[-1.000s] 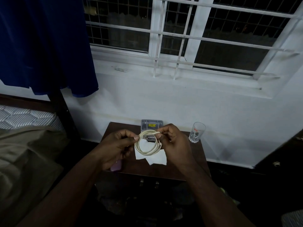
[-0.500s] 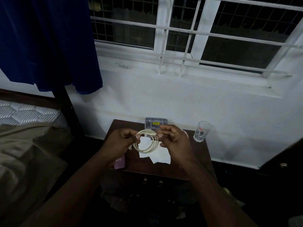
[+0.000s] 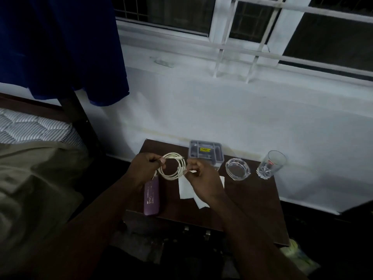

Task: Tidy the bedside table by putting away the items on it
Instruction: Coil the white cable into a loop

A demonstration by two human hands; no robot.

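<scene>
I hold a coiled white cable (image 3: 173, 166) up over the dark wooden surface (image 3: 252, 201), one hand on each side of the loop. My left hand (image 3: 144, 168) pinches the coil's left edge, fingers closed on the strands near the top. My right hand (image 3: 203, 178) pinches the right edge, thumb and forefinger shut on the cable. The loop hangs roughly round between them, one plug end lying across its top. Under my left wrist a purple tube (image 3: 151, 197) lies lengthwise on the surface near its front left edge. White paper sheets (image 3: 184, 189) lie beneath my right hand. At the back stands a grey plastic organiser box (image 3: 205, 152), to its right a clear glass ashtray (image 3: 237, 169), then a drinking glass (image 3: 271, 164) near the right back corner.
</scene>
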